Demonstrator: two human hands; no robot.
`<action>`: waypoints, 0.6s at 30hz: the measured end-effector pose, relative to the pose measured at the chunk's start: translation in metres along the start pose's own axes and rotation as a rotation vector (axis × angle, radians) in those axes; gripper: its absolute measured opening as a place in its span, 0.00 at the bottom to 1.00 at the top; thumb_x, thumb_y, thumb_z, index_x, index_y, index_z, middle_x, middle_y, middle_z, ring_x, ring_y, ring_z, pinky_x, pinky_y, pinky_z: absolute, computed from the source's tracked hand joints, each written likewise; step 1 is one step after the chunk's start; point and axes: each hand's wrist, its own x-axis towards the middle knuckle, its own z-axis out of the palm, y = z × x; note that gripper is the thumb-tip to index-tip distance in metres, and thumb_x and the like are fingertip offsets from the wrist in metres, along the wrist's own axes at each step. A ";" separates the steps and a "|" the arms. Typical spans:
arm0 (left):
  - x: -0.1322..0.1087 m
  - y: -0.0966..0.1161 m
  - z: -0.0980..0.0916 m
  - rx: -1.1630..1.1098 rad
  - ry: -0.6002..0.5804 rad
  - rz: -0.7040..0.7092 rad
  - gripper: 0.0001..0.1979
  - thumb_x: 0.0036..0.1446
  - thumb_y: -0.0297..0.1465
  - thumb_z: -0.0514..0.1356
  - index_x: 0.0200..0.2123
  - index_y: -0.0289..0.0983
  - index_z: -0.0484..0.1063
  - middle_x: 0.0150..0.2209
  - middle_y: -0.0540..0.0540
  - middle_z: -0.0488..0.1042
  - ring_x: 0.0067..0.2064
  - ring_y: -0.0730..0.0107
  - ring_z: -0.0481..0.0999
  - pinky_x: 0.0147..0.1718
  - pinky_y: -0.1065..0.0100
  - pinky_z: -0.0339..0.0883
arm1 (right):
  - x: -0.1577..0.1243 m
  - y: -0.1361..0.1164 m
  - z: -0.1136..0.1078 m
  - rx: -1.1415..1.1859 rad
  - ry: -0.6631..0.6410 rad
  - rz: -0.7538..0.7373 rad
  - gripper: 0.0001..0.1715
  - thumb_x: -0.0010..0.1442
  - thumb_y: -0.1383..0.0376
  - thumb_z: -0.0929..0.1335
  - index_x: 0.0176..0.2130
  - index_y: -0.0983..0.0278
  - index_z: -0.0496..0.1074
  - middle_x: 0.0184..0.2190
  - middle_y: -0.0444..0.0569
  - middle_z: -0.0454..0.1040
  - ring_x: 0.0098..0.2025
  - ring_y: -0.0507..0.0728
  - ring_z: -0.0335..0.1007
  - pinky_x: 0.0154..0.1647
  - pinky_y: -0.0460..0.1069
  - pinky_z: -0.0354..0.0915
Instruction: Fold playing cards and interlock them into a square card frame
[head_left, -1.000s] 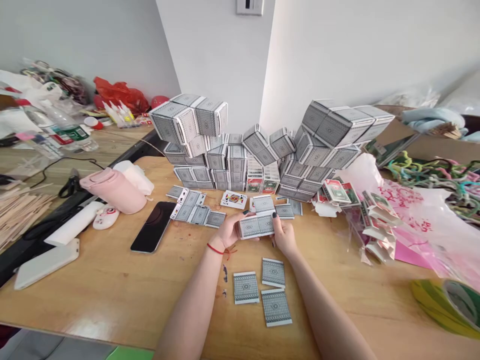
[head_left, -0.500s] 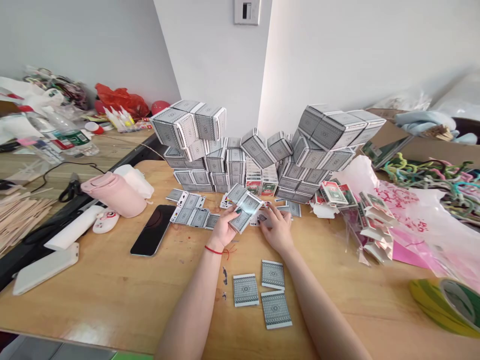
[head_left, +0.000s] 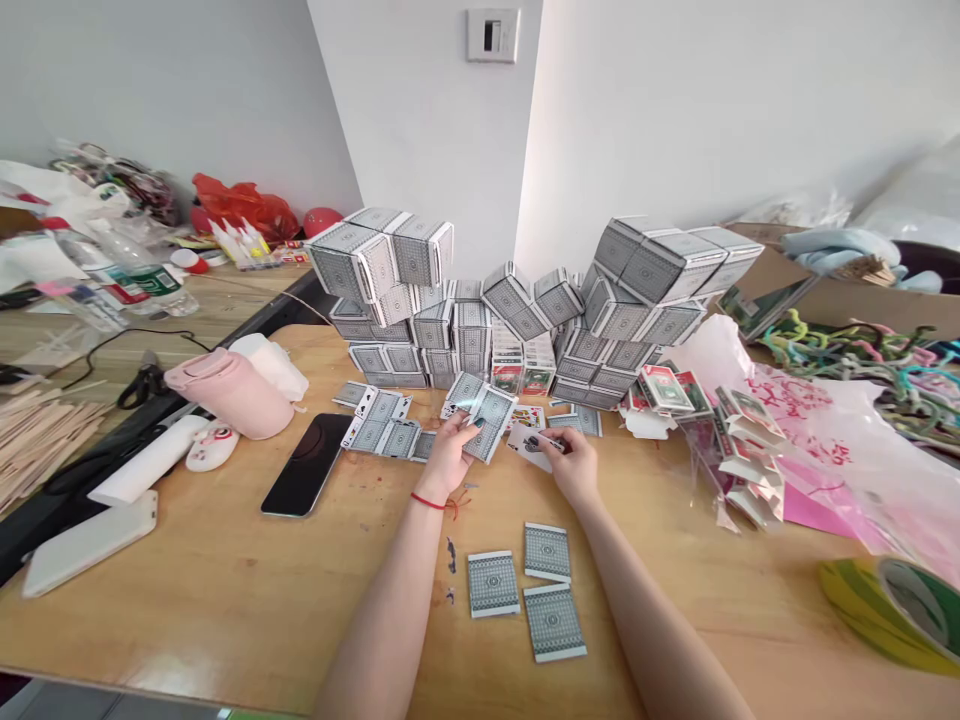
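Note:
My left hand is closed on patterned grey playing cards, held tilted with their backs up just over the table. Between the thumb and fingers of my right hand is a face-up playing card, a little to the right of those cards. Behind it a face card lies on the table. Several loose cards are spread left of my left hand. Nearer to me, between my forearms, lie three folded cards with white edges, backs up.
Blocks made of folded cards stand stacked at the back against the wall. A black phone, a pink case and a white cylinder lie left. Card boxes, plastic film and yellow-green tape are at right.
My right hand has moved right and lifted a face-up card away from the table. The cards in my left hand have turned more upright, and a face card behind now shows.

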 end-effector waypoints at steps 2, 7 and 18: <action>0.001 -0.001 0.000 0.044 0.003 -0.009 0.14 0.43 0.29 0.62 0.37 0.38 0.69 0.35 0.47 0.74 0.31 0.71 0.73 0.29 0.71 0.65 | 0.000 -0.001 -0.002 0.167 -0.042 0.136 0.17 0.47 0.53 0.68 0.27 0.66 0.70 0.25 0.49 0.72 0.25 0.54 0.62 0.26 0.48 0.59; 0.000 -0.001 0.004 0.075 0.010 -0.009 0.14 0.43 0.29 0.62 0.36 0.37 0.69 0.33 0.47 0.74 0.31 0.71 0.72 0.28 0.72 0.64 | -0.002 -0.006 -0.003 0.399 -0.029 0.252 0.21 0.47 0.49 0.67 0.24 0.64 0.64 0.17 0.42 0.65 0.18 0.50 0.57 0.17 0.45 0.55; 0.002 -0.005 0.005 0.179 -0.003 -0.008 0.14 0.42 0.32 0.63 0.34 0.35 0.69 0.32 0.48 0.73 0.28 0.73 0.71 0.23 0.74 0.61 | -0.006 -0.008 0.002 0.318 -0.109 0.173 0.21 0.50 0.47 0.64 0.28 0.63 0.65 0.16 0.42 0.64 0.17 0.51 0.57 0.16 0.45 0.56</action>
